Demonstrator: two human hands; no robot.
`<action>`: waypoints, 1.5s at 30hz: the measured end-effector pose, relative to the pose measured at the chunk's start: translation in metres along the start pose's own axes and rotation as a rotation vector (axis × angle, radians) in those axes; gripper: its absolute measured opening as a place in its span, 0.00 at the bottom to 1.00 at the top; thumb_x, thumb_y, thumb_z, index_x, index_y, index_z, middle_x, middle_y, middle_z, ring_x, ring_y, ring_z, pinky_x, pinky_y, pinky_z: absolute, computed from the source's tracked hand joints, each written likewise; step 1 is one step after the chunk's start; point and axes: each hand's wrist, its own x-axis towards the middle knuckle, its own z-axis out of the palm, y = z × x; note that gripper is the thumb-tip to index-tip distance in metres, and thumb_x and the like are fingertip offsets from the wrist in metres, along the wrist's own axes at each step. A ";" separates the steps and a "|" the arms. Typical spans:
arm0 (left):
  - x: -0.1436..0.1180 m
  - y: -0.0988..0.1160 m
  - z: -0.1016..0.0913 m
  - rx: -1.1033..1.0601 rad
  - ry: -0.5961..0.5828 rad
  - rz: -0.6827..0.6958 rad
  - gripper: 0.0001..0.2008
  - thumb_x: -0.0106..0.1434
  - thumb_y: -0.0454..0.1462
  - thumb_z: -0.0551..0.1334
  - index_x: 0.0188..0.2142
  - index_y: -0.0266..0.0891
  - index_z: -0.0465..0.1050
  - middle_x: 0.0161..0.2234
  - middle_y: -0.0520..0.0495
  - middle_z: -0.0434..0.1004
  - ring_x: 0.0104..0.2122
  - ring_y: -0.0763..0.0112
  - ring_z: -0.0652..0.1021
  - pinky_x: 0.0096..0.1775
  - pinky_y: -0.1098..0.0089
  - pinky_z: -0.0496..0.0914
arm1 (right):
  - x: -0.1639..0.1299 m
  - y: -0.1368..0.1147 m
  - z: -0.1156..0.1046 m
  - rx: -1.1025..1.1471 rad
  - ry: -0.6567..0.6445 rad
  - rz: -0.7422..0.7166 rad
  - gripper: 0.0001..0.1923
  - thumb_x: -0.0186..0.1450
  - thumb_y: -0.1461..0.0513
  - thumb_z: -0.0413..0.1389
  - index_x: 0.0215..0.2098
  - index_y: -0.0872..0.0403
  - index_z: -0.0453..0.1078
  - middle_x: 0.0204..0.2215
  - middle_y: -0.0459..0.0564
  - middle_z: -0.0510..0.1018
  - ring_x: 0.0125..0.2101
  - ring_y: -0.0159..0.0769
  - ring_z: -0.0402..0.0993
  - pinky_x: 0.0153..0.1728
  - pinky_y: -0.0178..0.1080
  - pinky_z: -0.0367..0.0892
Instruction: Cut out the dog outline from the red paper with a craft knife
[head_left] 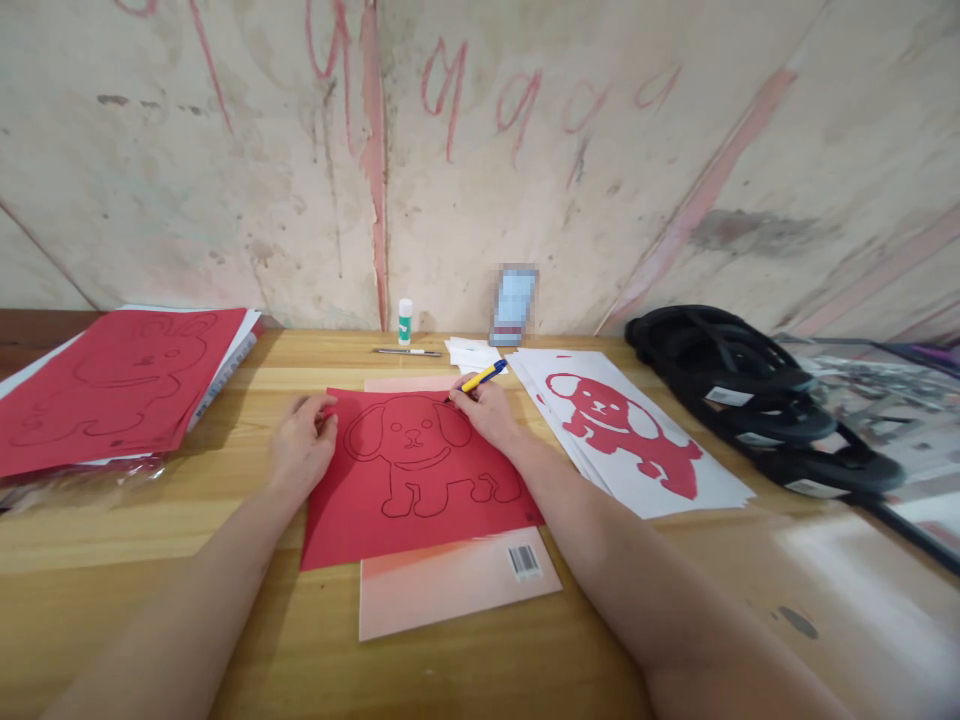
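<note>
Red paper sheet with a black-outlined dog lies mid-table on one pale pink booklet with a barcode, which it mostly covers. Two hands work on it: the left hand pinches the sheet's left edge between thumb and fingers; the right hand is closed around one yellow-and-blue pen, tip at the sheet's far edge. Toward the wooden table's left edge sits a stack topped by a red rabbit-outline sheet, count unclear and cut off. Right of the hands fan several white sheets with a red dog cutout. Black looped straps crowd the right edge. One small white glue stick and one blurred blue object stand at the far edge.
</note>
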 end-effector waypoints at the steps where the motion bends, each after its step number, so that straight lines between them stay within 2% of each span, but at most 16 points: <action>1: 0.000 -0.001 0.000 0.015 0.026 0.032 0.12 0.58 0.37 0.56 0.41 0.40 0.73 0.40 0.44 0.71 0.38 0.62 0.75 0.43 0.62 0.71 | 0.000 0.001 0.000 -0.003 0.003 -0.004 0.08 0.58 0.58 0.52 0.26 0.54 0.67 0.24 0.46 0.72 0.27 0.34 0.68 0.32 0.35 0.61; 4: 0.000 -0.003 0.001 0.080 0.139 0.185 0.10 0.59 0.36 0.57 0.40 0.39 0.73 0.47 0.40 0.70 0.48 0.55 0.72 0.51 0.56 0.67 | 0.000 0.002 0.001 -0.003 0.005 -0.017 0.08 0.58 0.58 0.51 0.25 0.54 0.66 0.23 0.46 0.72 0.28 0.34 0.68 0.32 0.35 0.61; 6: -0.001 -0.002 0.002 0.099 0.171 0.299 0.10 0.60 0.35 0.57 0.40 0.39 0.73 0.49 0.40 0.71 0.50 0.55 0.71 0.53 0.54 0.66 | 0.000 0.003 0.001 0.001 0.009 -0.021 0.08 0.58 0.57 0.51 0.25 0.54 0.66 0.23 0.46 0.72 0.28 0.34 0.68 0.32 0.35 0.61; 8: -0.003 0.001 0.002 0.069 0.126 0.417 0.09 0.63 0.35 0.56 0.41 0.40 0.73 0.47 0.42 0.73 0.48 0.58 0.73 0.52 0.56 0.67 | 0.000 0.003 0.001 -0.002 0.014 -0.017 0.08 0.58 0.57 0.51 0.25 0.54 0.66 0.23 0.46 0.72 0.28 0.34 0.68 0.32 0.35 0.61; 10: -0.005 0.004 0.003 0.026 0.025 0.527 0.10 0.65 0.34 0.55 0.42 0.39 0.73 0.44 0.44 0.76 0.45 0.62 0.74 0.51 0.59 0.68 | 0.000 0.002 0.001 -0.008 0.015 -0.013 0.08 0.57 0.57 0.51 0.25 0.54 0.66 0.23 0.46 0.72 0.28 0.35 0.67 0.31 0.35 0.61; 13: -0.008 0.007 0.004 0.013 -0.112 0.626 0.10 0.66 0.33 0.54 0.42 0.39 0.73 0.42 0.45 0.77 0.43 0.63 0.74 0.49 0.60 0.69 | 0.000 0.000 0.001 -0.011 0.016 -0.008 0.08 0.57 0.57 0.51 0.25 0.54 0.66 0.24 0.47 0.72 0.28 0.35 0.68 0.32 0.35 0.61; 17: -0.010 0.008 0.004 0.017 -0.158 0.641 0.09 0.66 0.33 0.54 0.40 0.40 0.74 0.41 0.46 0.78 0.41 0.63 0.74 0.47 0.60 0.70 | 0.000 -0.002 0.000 -0.016 0.015 0.008 0.08 0.57 0.58 0.51 0.25 0.54 0.65 0.23 0.46 0.72 0.28 0.35 0.68 0.31 0.35 0.61; 45: -0.010 0.008 0.005 0.006 -0.153 0.621 0.11 0.65 0.34 0.53 0.37 0.39 0.75 0.40 0.44 0.79 0.40 0.62 0.76 0.45 0.58 0.71 | -0.001 -0.001 0.000 -0.048 0.048 0.017 0.08 0.57 0.58 0.51 0.25 0.54 0.65 0.22 0.47 0.72 0.27 0.35 0.68 0.31 0.35 0.62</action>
